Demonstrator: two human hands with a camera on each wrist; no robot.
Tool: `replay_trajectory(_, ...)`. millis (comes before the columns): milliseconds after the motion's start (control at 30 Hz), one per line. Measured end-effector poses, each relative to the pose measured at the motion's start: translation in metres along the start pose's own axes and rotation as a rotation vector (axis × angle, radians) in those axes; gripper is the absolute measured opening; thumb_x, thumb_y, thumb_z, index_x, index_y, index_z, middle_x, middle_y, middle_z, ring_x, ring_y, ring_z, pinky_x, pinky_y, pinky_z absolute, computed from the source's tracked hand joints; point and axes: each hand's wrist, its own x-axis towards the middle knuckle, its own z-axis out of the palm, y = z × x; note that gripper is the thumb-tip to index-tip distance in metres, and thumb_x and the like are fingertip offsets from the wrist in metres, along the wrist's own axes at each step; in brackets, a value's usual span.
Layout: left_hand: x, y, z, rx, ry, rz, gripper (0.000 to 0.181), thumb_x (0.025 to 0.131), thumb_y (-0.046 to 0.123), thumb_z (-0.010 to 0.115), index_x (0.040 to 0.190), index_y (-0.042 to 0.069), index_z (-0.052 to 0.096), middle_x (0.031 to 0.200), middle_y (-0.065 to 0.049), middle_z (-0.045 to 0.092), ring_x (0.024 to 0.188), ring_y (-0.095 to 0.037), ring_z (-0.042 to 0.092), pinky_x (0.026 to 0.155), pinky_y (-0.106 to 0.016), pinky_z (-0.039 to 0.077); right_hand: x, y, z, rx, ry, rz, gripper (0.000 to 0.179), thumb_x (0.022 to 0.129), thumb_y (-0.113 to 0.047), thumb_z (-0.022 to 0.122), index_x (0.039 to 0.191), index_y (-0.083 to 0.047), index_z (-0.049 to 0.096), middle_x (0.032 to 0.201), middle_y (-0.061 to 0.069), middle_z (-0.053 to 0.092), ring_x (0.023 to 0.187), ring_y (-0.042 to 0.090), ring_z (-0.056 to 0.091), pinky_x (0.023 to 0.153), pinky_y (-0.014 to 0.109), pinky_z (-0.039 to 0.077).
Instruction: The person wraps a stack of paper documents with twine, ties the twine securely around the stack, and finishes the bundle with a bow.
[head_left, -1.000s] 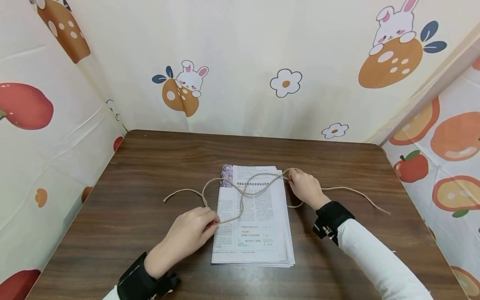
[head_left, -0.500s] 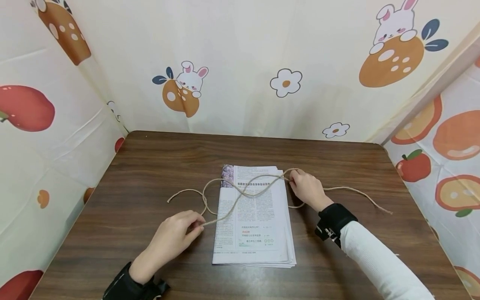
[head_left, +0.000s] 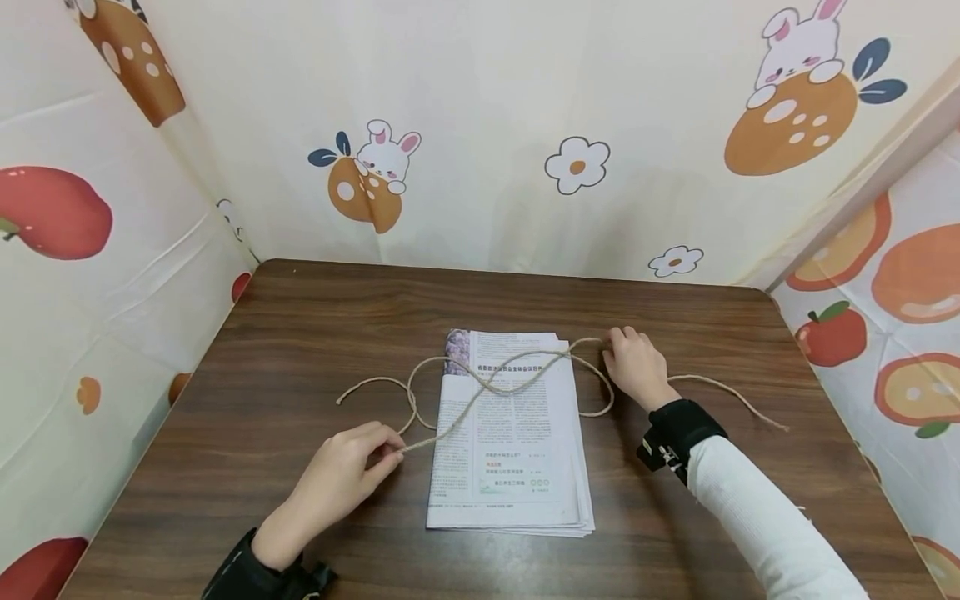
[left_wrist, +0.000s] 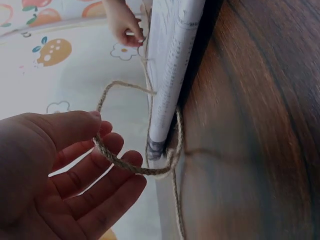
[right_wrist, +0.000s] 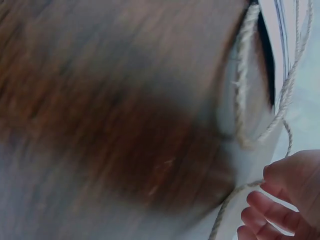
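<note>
A folded stack of newspaper (head_left: 517, 483) lies on the wooden table (head_left: 360, 308), with a thin twine rope (head_left: 447, 432) crossing its upper half in loose loops. Left of the stack, my left hand (head_left: 341, 468) pinches the rope; in the left wrist view, thumb and index finger hold the rope's bend (left_wrist: 116, 161) while the other fingers are spread below. My right hand (head_left: 637, 367), off the stack's upper right edge, pinches another part of the rope between thumb and fingertips. In the right wrist view, the rope (right_wrist: 242, 90) loops beside the newspaper's edge.
One loose rope end (head_left: 341, 400) lies to the left on the table, another (head_left: 780, 427) to the right. A patterned curtain (head_left: 480, 167) with rabbits and flowers stands behind the table, and fruit-printed sheets (head_left: 832, 333) flank it.
My left hand has drawn the rope leftward, off the newspaper's left edge. My right hand has shifted slightly right, and the rope loop beside it shows more fully.
</note>
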Motion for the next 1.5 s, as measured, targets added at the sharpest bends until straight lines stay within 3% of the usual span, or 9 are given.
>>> replay_trajectory(200, -0.002, -0.009, -0.004, -0.049, -0.026, -0.009, 0.013, 0.076, 0.010, 0.074, 0.082, 0.018, 0.065, 0.073, 0.020, 0.051, 0.065, 0.007, 0.046, 0.059, -0.019, 0.045, -0.004, 0.009, 0.001, 0.018, -0.042, 0.022, 0.007, 0.083, -0.004, 0.061, 0.088, 0.000, 0.057, 0.078, 0.016, 0.057, 0.066, 0.034, 0.057, 0.056, 0.045, 0.047)
replay_trajectory(367, -0.006, -0.020, -0.010, -0.005, -0.008, -0.025, 0.016, 0.076, 0.009, 0.074, 0.080, 0.021, 0.064, 0.070, 0.020, 0.049, 0.061, 0.006, 0.043, 0.055, -0.017, 0.040, -0.009, 0.019, 0.001, 0.017, -0.030, 0.036, 0.007, 0.083, -0.004, 0.060, 0.087, 0.000, 0.056, 0.078, 0.015, 0.056, 0.067, 0.034, 0.057, 0.056, 0.046, 0.047)
replay_trajectory(633, -0.016, -0.037, -0.025, 0.064, -0.087, -0.131, 0.013, 0.079, 0.012, 0.072, 0.083, 0.020, 0.064, 0.067, 0.018, 0.047, 0.054, 0.004, 0.037, 0.049, -0.018, 0.034, -0.018, 0.033, -0.001, -0.010, 0.017, 0.027, 0.007, 0.082, -0.002, 0.061, 0.084, 0.000, 0.055, 0.076, 0.015, 0.057, 0.064, 0.034, 0.057, 0.054, 0.046, 0.046)
replay_trajectory(833, -0.022, -0.053, -0.035, 0.162, -0.146, -0.201, 0.008, 0.080, 0.015, 0.070, 0.085, 0.018, 0.064, 0.063, 0.015, 0.047, 0.046, 0.001, 0.032, 0.043, -0.019, 0.028, -0.024, 0.043, -0.004, -0.034, 0.002, 0.044, 0.007, 0.082, -0.001, 0.061, 0.085, 0.001, 0.055, 0.075, 0.015, 0.056, 0.062, 0.034, 0.056, 0.052, 0.045, 0.045)
replay_trajectory(1100, -0.032, -0.076, -0.051, 0.262, -0.201, -0.297, 0.007, 0.082, 0.018, 0.068, 0.087, 0.016, 0.064, 0.064, 0.010, 0.054, 0.045, -0.004, 0.037, 0.042, -0.024, 0.029, -0.029, 0.053, -0.008, -0.044, -0.009, 0.064, 0.006, 0.083, 0.000, 0.057, 0.088, 0.000, 0.053, 0.080, 0.017, 0.057, 0.066, 0.036, 0.055, 0.052, 0.046, 0.045)
replay_trajectory(1500, -0.047, -0.108, -0.064, 0.340, -0.177, -0.362, 0.005, 0.084, 0.020, 0.065, 0.082, 0.015, 0.063, 0.072, 0.002, 0.061, 0.046, -0.008, 0.041, 0.041, -0.028, 0.029, -0.035, 0.060, -0.009, -0.057, 0.008, 0.069, 0.006, 0.080, 0.002, 0.057, 0.084, 0.002, 0.053, 0.076, 0.018, 0.055, 0.062, 0.036, 0.054, 0.049, 0.045, 0.044)
